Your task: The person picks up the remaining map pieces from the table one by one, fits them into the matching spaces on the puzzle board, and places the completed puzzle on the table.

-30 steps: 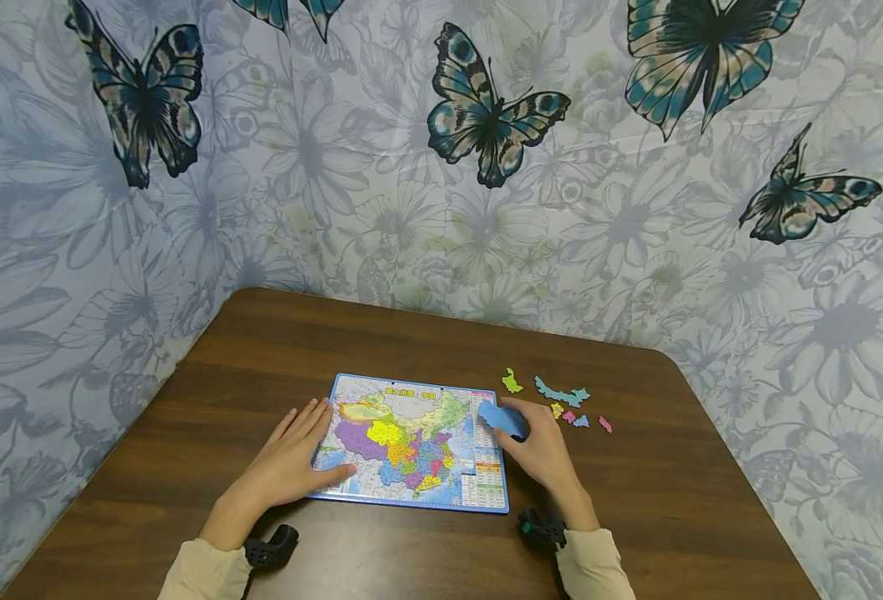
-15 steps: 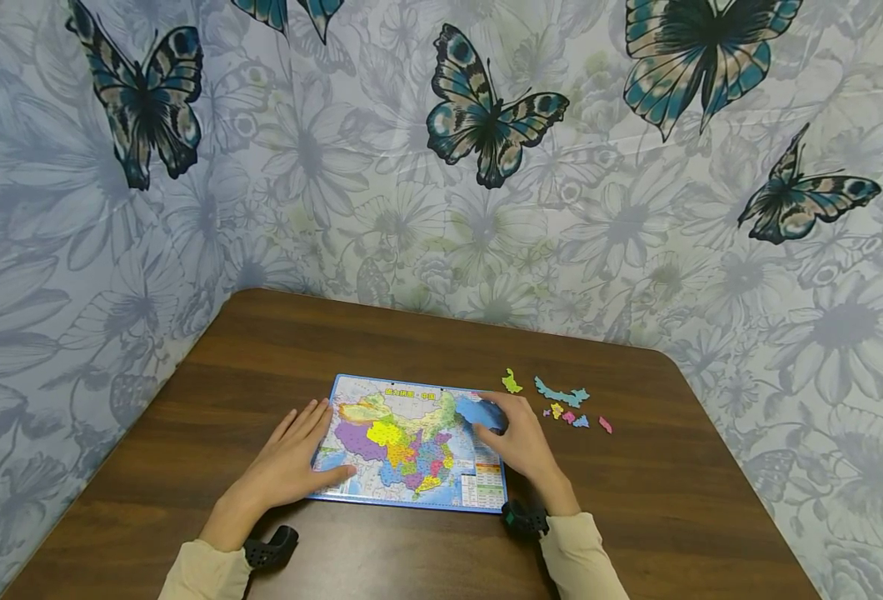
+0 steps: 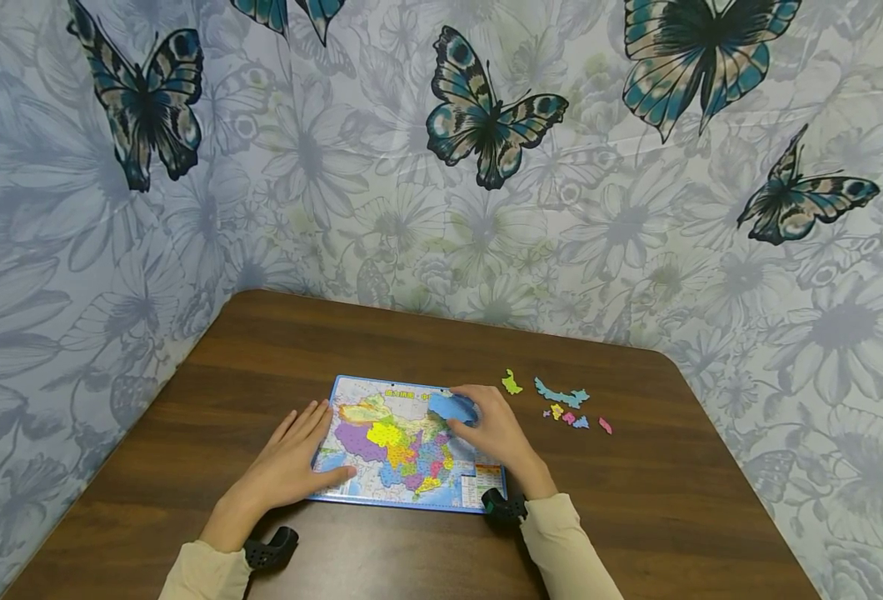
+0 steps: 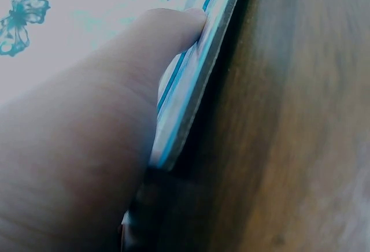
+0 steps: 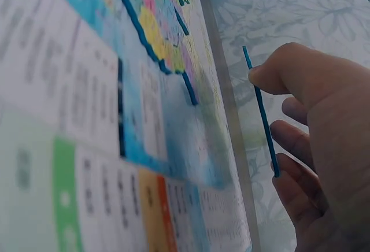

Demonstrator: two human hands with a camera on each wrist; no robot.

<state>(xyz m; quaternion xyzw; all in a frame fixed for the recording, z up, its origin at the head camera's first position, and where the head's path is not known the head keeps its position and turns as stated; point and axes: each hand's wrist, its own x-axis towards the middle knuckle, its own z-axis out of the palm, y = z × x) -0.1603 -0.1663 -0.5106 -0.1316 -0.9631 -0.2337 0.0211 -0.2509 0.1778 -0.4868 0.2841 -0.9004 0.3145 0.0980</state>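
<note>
A map puzzle board point(image 3: 359, 387) with a blue rim and a colourful map of China lies on the wooden table. My left hand point(image 3: 282, 460) rests along its left side, fingers straight and spread, the thumb point(image 4: 179, 29) lying on the front part of the board. With thumb and fingertips my right hand point(image 3: 500, 429) pinches a flat blue puzzle piece point(image 3: 451, 407) over the upper right of the map. Seen edge-on in the right wrist view, the blue piece point(image 5: 263, 116) stands apart from the board's surface. Part of the map's right side is hidden behind that hand.
Loose puzzle pieces lie right of the board: a yellow-green one point(image 3: 511, 382), a long light blue one point(image 3: 561, 393), a pink one point(image 3: 606, 425) and several small ones. A patterned wall covering with butterflies point(image 3: 494, 117) rises behind the table point(image 3: 381, 333).
My right hand has moved left with the blue piece, from the board's right edge to over the map's upper right. My left hand has stayed in place.
</note>
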